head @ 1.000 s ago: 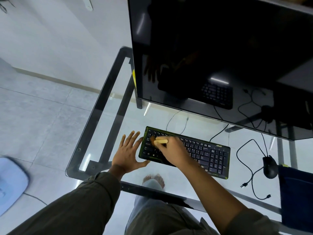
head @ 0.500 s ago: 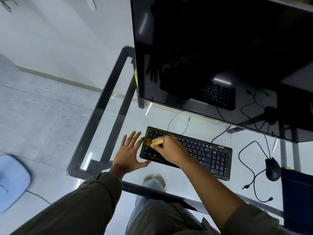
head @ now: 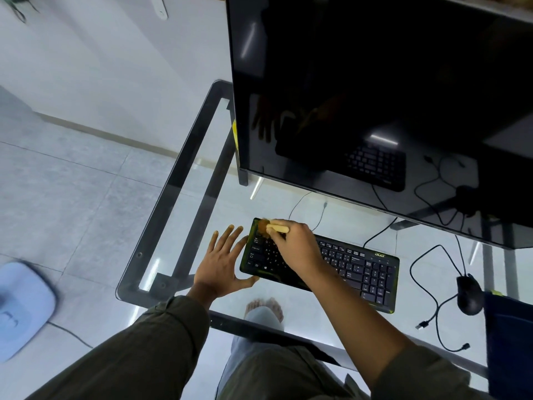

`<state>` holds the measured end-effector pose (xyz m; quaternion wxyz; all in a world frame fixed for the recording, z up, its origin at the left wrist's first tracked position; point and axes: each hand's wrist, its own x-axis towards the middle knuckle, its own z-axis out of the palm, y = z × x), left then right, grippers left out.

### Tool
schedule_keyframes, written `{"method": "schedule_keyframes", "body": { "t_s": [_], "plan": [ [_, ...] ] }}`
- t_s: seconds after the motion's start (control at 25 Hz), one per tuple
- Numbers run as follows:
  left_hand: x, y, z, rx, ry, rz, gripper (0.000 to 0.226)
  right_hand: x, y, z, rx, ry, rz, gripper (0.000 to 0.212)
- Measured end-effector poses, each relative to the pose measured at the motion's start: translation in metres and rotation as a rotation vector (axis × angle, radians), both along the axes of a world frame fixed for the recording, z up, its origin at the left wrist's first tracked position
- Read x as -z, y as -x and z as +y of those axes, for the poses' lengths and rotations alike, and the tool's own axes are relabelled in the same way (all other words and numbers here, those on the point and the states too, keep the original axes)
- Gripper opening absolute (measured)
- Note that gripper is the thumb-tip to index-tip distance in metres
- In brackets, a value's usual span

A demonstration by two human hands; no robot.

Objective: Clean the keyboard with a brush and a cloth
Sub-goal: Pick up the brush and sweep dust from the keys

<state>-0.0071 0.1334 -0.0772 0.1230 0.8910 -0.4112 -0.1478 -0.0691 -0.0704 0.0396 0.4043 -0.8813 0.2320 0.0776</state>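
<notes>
At the desk's near left edge our left hand (head: 222, 262) lies flat with fingers spread, bracing the Acer keyboard (head: 321, 264) on the glass desk (head: 202, 203). Farther in, our right hand (head: 294, 248) grips the brush (head: 272, 227) at the keyboard's far-left corner. Pressing too hard could slide the keyboard on the slick glass or flick dust toward the monitor (head: 375, 96).

Brand mark on the keyboard

The keyboard (head: 357, 272) carries the word "acer" in green at its far right corner, above the number pad. White legends show on the keys, too small to read. A mirrored mark in the monitor (head: 375, 82) is also unreadable.
</notes>
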Motion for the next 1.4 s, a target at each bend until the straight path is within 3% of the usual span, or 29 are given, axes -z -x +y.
{"method": "schedule_keyframes", "body": {
  "t_s": [0.32,0.72,0.88,1.04,1.24,1.4],
  "plan": [
    [-0.001,-0.001,0.0,0.002,0.01,-0.009,0.101,0.001,0.01,0.007,-0.175,-0.08,0.121,0.029],
    [-0.002,0.0,0.0,0.0,-0.006,-0.003,0.101,0.003,0.028,0.02,-0.224,-0.056,0.148,0.028],
    [0.0,-0.001,0.0,-0.003,-0.009,-0.001,0.101,0.002,0.035,0.007,-0.107,0.06,0.145,0.022],
    [-0.001,0.001,0.002,0.0,0.006,-0.004,0.101,-0.006,0.034,0.022,-0.225,-0.115,0.101,0.025],
    [-0.001,0.0,0.001,0.005,-0.018,-0.001,0.101,-0.001,0.043,-0.001,-0.059,0.075,0.169,0.017],
    [0.001,0.001,0.003,-0.007,0.01,-0.003,0.1,-0.004,0.052,-0.001,-0.13,-0.122,0.144,0.022]
  ]
}}
